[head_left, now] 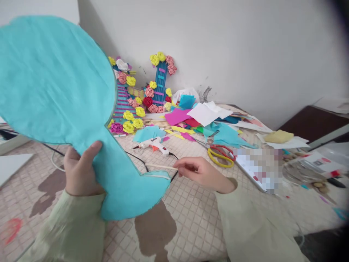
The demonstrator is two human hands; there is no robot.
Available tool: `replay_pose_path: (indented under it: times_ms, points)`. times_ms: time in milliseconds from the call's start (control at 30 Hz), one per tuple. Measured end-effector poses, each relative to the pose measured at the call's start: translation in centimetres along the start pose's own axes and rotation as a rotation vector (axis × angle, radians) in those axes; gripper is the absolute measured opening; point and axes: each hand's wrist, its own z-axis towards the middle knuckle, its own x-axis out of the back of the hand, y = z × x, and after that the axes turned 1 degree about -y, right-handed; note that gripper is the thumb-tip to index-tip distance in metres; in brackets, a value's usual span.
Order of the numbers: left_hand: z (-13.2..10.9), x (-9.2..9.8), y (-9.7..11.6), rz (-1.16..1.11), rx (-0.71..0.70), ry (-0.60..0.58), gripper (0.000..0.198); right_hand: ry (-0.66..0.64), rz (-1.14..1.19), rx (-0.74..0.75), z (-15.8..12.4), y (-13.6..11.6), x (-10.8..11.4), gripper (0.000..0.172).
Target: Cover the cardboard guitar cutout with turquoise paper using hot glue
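Note:
My left hand (pixel 83 167) grips a large turquoise paper-covered cutout (pixel 68 83) by its narrow neck, thumb on the near face. The cutout is held up off the table, with a wide rounded part at the upper left and a curved foot at the lower right. Between the thumb and fingers of my right hand (pixel 200 173) is a thin pale wooden stick (pixel 163 166). Its far end points left, towards the cutout's edge just above the foot. Behind them a white glue gun (pixel 154 145) lies on the table, its black cord running nearby.
Scissors with red and yellow handles (pixel 222 156) lie beside a phone (pixel 257 171). Coloured paper sheets (pixel 204 113) are heaped at the back. Two flower-trimmed pieces, one harp-like (pixel 125 102) and one guitar-like (pixel 160 85), lean on the wall. Plastic packaging (pixel 308 165) is at right.

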Motion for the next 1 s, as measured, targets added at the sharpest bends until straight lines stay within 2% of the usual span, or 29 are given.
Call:
replay_pose_path:
  times_ms: [167, 333, 600, 1000]
  points:
    - [-0.38, 0.13, -0.29, 0.056, -0.108, -0.005, 0.019, 0.019, -0.059, 0.022, -0.77, 0.19, 0.10, 0.020]
    - [-0.38, 0.51, -0.74, 0.078, -0.256, -0.082, 0.021, 0.035, -0.096, 0.084, -0.82, -0.12, 0.02, 0.021]
    - [-0.29, 0.19, -0.78, 0.135, -0.225, -0.032, 0.020, 0.070, -0.190, 0.139, -0.95, -0.42, 0.34, 0.018]
    - [-0.30, 0.12, -0.61, 0.168, -0.215, -0.064, 0.016, 0.075, -0.230, 0.236, -1.11, -0.34, 0.35, 0.019]
